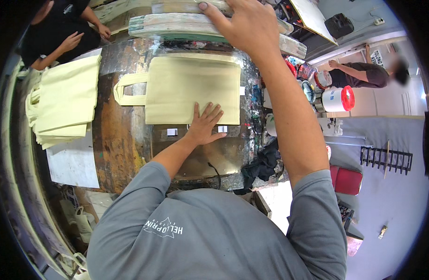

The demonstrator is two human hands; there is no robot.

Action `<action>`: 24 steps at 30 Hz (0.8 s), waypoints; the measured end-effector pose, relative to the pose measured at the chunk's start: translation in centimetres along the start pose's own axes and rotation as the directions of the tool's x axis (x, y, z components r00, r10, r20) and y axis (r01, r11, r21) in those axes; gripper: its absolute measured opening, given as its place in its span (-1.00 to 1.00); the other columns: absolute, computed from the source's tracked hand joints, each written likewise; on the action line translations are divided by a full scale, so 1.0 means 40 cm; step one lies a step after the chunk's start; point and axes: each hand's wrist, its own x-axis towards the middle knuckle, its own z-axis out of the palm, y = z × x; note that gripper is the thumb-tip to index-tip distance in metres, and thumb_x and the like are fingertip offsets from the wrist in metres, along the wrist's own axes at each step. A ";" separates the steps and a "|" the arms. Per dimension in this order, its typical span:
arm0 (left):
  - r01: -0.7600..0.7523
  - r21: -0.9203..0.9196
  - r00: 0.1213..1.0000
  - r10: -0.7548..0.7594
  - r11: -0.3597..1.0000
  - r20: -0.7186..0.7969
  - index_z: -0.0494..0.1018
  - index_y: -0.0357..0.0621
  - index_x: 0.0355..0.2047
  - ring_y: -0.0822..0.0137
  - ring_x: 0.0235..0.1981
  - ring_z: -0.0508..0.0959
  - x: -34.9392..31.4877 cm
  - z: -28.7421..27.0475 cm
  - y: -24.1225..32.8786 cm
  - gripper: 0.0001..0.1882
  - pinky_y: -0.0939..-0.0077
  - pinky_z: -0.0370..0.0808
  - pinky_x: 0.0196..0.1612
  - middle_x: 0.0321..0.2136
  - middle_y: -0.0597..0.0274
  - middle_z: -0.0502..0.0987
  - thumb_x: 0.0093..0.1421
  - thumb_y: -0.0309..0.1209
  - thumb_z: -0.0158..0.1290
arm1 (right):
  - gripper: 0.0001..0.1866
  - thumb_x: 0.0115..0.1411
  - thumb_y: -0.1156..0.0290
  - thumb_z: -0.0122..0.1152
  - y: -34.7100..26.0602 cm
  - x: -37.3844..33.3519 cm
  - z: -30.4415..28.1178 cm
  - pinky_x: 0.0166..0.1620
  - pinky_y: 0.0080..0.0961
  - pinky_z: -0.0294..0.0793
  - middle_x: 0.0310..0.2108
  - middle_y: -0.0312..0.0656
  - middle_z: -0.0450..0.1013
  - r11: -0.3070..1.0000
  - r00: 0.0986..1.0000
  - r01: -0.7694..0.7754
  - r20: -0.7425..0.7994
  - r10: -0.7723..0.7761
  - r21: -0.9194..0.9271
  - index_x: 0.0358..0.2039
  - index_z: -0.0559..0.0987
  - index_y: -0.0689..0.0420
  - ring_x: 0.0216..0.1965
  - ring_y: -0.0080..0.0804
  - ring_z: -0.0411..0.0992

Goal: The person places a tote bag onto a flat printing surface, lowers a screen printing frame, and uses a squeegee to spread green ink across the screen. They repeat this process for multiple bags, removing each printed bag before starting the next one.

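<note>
A pale yellow cloth tote bag (186, 86) lies flat on the paint-stained table, its handle loop (130, 88) out to the left. My left hand (206, 127) presses on the bag's near edge, fingers spread and flat, with nothing gripped. At the far side, my right hand (252, 28) is at a paint-stained wooden printing frame (177, 23), thumb across its near side; the other fingertips are partly cut off by the picture's top edge. Beside the bag's near edge, small white pads (172, 132) sit on the brown board (186, 156).
A stack of similar yellow bags (67, 95) lies at the left, over a white sheet (72, 161). Paint tubs (333, 99) stand at the right, and a black cloth (263, 163) lies near the table corner. Two other people are nearby, at far left (60, 32) and right (368, 72).
</note>
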 end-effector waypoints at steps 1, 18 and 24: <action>0.011 -0.008 1.000 -0.011 1.000 -0.005 0.27 -0.03 0.47 -0.03 0.57 -0.01 0.003 0.016 0.005 0.01 -0.63 -0.36 0.45 0.52 0.14 0.16 0.28 0.46 -0.17 | -0.37 0.30 -0.20 0.18 0.002 -0.001 0.004 -0.08 -0.02 0.45 -0.41 0.10 0.59 1.000 1.000 0.008 -0.025 -0.008 -0.009 -0.40 0.64 0.24 -0.27 0.11 0.56; -0.130 -0.066 0.991 0.133 0.989 0.033 0.33 -0.04 0.43 -0.22 0.54 0.03 0.012 0.005 -0.017 0.13 -0.59 -0.27 0.47 0.50 0.08 0.20 0.15 0.60 -0.14 | -0.39 0.31 -0.19 0.18 -0.016 -0.003 -0.012 -0.08 -0.06 0.46 -0.41 0.04 0.59 0.997 0.998 -0.052 0.025 0.054 -0.048 -0.12 0.72 0.18 -0.25 -0.01 0.56; -0.184 -0.053 0.981 0.187 0.981 0.045 0.40 -0.05 0.36 -0.11 0.49 0.19 0.074 0.005 -0.009 -0.12 -0.38 -0.10 0.52 0.43 0.10 0.32 0.30 0.36 -0.05 | -0.38 0.28 -0.17 0.24 0.012 -0.002 -0.006 -0.19 -0.05 0.46 -0.49 0.08 0.55 1.000 1.000 -0.022 -0.014 0.022 0.000 -0.57 0.54 0.21 -0.37 0.07 0.54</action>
